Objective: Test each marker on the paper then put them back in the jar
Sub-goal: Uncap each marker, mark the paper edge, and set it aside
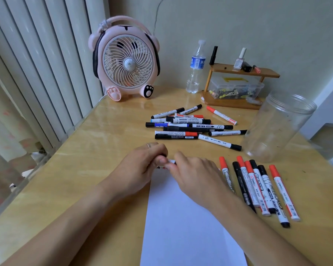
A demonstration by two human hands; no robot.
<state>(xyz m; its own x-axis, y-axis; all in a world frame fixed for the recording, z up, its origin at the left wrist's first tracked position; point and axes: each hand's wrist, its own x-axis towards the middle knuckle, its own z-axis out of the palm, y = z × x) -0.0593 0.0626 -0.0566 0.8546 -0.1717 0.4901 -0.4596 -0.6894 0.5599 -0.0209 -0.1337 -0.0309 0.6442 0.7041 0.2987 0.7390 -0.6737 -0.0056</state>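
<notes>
Both hands share one grip on a marker: my left hand curls round one end, my right hand pinches the other, right over the top edge of the paper. Only a sliver of white barrel shows between my fingers. Beyond them, a pile of markers sprawls across the desk. To my right, a row of markers lies beside the paper. Behind that row stands the jar, clear, upright, mouth uncovered. Back by the wall sits a pink fan.
</notes>
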